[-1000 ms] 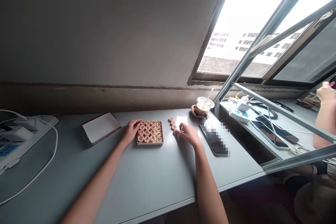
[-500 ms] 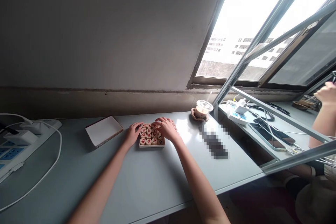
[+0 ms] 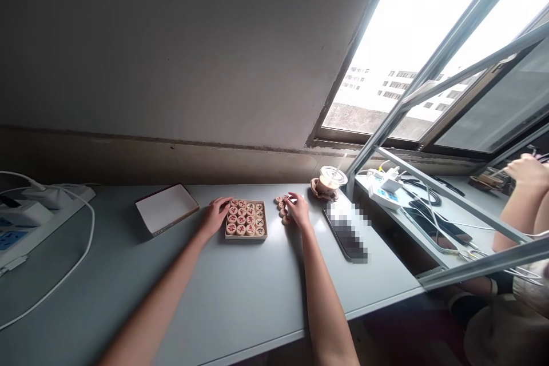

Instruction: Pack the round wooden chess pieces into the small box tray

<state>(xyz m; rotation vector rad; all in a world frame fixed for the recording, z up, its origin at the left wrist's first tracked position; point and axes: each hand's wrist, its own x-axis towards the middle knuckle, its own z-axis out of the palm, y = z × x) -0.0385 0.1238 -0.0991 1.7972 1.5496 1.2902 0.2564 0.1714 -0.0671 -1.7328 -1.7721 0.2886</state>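
A shallow box (image 3: pixel 246 237) stands on the desk, filled with rows of round Chinese chess pieces (image 3: pixel 241 220) marked in red, with dark-marked ones down the right side. My left hand (image 3: pixel 216 216) grips the box at its left edge, fingers bent over the upper left corner. To the right of the box, a few loose Chinese chess pieces (image 3: pixel 283 213) lie in a small cluster. Over them is my right hand (image 3: pixel 299 210), thumb and fingers bent around a piece at the cluster's far end; the fingertips partly hide it.
An upturned box lid (image 3: pixel 167 209) lies left of the box. A lidded drink cup (image 3: pixel 332 178) and a partly blurred phone (image 3: pixel 341 234) are to the right. Power strips (image 3: pixel 55 211) and cables edge both sides. Beyond a metal frame (image 3: pixel 454 189), another person's hand (image 3: pixel 529 170) is raised.
My right hand has moved from above the box rightward to the loose pieces. The box's right column is now uncovered, showing dark-marked pieces. My left hand stays at the box.
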